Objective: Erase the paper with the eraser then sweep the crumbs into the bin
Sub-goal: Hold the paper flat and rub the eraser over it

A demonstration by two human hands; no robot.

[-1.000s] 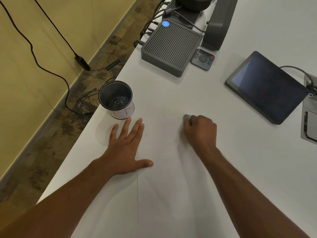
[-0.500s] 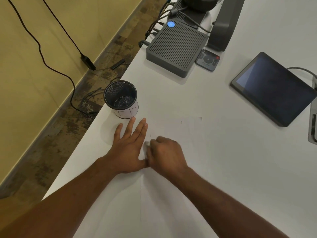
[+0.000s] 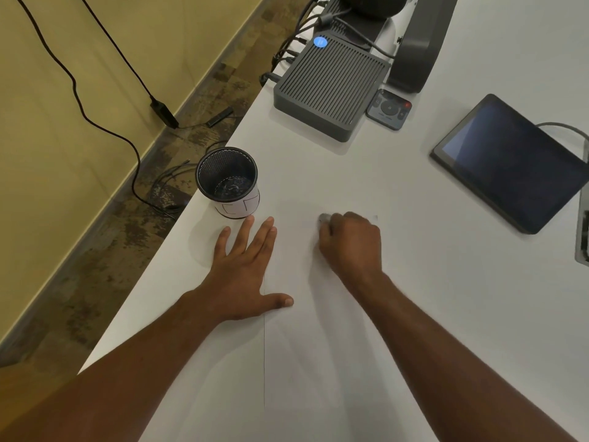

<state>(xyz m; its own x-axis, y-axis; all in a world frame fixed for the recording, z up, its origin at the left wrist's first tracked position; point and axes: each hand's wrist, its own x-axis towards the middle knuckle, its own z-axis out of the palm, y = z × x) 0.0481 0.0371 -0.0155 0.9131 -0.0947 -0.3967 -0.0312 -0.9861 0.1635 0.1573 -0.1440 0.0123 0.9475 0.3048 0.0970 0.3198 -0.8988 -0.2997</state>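
The right hand is curling into a loose fist, knuckles up, pinching a small grey eraser whose tip is poking out past the fingertips at the hand's far left side and pressing down on the paper. The left hand is lying flat and open, fingers spread and holding nothing, its palm pinning the paper's left edge with the thumb stretching right across the sheet. The white sheet is lying on a white table, barely distinct from it, running from the near edge up to the two hands. Just beyond the left fingertips, the black mesh bin is standing upright near the table's left edge, well to the left of the eraser. Farther off, a ribbed grey box and a small remote are sitting, with a dark tablet at the far right. To the left, black cables are trailing over a mottled floor below a yellow wall.
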